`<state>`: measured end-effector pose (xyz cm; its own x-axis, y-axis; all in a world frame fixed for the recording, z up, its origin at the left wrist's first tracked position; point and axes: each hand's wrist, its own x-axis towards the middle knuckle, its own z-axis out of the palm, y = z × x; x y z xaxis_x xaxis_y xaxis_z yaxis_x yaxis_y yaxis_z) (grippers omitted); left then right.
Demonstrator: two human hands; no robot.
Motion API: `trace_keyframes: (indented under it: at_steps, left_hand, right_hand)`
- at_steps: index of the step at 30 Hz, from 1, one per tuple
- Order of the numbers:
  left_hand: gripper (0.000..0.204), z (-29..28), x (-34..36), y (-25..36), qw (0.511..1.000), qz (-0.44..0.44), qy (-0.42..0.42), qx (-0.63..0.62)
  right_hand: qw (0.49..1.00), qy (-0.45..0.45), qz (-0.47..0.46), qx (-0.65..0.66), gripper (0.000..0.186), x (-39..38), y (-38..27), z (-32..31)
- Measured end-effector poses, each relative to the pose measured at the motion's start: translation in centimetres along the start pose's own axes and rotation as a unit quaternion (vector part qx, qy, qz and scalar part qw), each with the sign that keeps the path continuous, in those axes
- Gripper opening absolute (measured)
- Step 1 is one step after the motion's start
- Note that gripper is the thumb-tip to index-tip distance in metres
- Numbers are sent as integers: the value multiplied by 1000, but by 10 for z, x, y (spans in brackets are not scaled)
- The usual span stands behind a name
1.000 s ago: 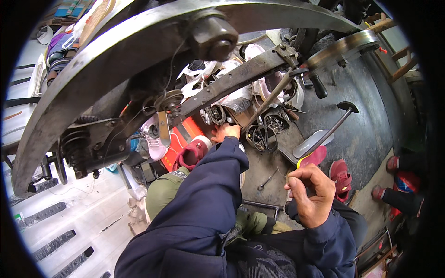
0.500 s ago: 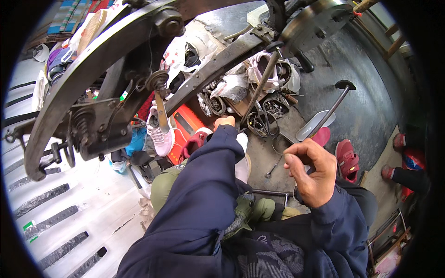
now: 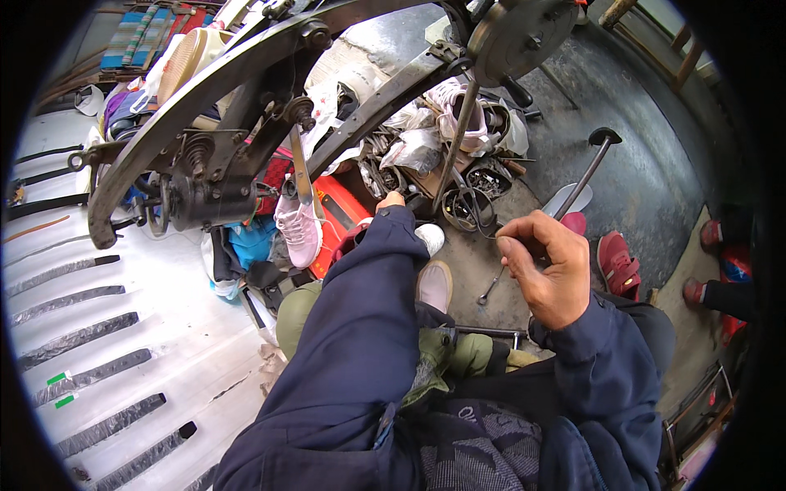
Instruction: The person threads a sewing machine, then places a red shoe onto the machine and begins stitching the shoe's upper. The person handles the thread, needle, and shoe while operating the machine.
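Observation:
My left hand (image 3: 393, 199) reaches forward, low down, beside the orange-red box (image 3: 337, 206) and the small containers of tools. The dark sleeve covers most of it, and its fingers are hidden. A dark red shoe (image 3: 350, 242) shows partly behind that sleeve. My right hand (image 3: 557, 270) is raised on the right, thumb and forefinger pinched together; anything between the fingertips is too small to name. Just beyond it stands a round tin (image 3: 467, 209) with a pair of scissors (image 3: 472, 195). A pink sneaker (image 3: 299, 233) rests left of the box.
A shoe-repair sewing machine (image 3: 209, 196) with a handwheel (image 3: 524, 41) overhangs the upper left and middle. Pale pink shoes (image 3: 458, 110) lie behind the tins. A metal post (image 3: 585, 176) and a red shoe (image 3: 618, 263) are on the right. Another person's legs (image 3: 729, 295) show at far right.
The view has shifted, so the machine sits differently in it. My right hand remains pinched and appears slightly nearer the round tin. My left arm stays stretched forward.

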<state>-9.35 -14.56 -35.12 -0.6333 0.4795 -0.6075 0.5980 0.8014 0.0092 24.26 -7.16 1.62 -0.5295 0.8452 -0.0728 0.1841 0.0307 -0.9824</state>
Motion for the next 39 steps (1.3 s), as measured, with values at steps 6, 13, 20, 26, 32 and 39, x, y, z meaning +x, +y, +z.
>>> trace_keyframes:
  at_steps: [6, 13, 20, 26, 32, 39]
  left_hand:
    - [17, -66, -69, 12, 978, 106, 139, 113]
    - [10, -152, -225, 90, 740, 149, 81, -651]
    - [7, -158, -371, 85, 655, 271, -11, -705]
    - [7, -150, -371, 74, 667, 286, -4, -688]
    - [12, -148, -366, 75, 701, 305, 48, -643]
    - [23, -154, -360, 73, 744, 336, 71, -573]
  right_hand:
    - [1000, 6, 2, 7, 6, 0, 4, -1]
    - [973, -6, 58, 224, 13, -2, 1, -1]
    - [955, -48, 23, 292, 12, -24, -3, 15]
    - [962, -45, 10, 271, 11, -36, 1, 24]
    - [969, -37, 19, 245, 13, -30, 6, 27]
    - [977, -37, 26, 208, 14, -23, 6, 27]
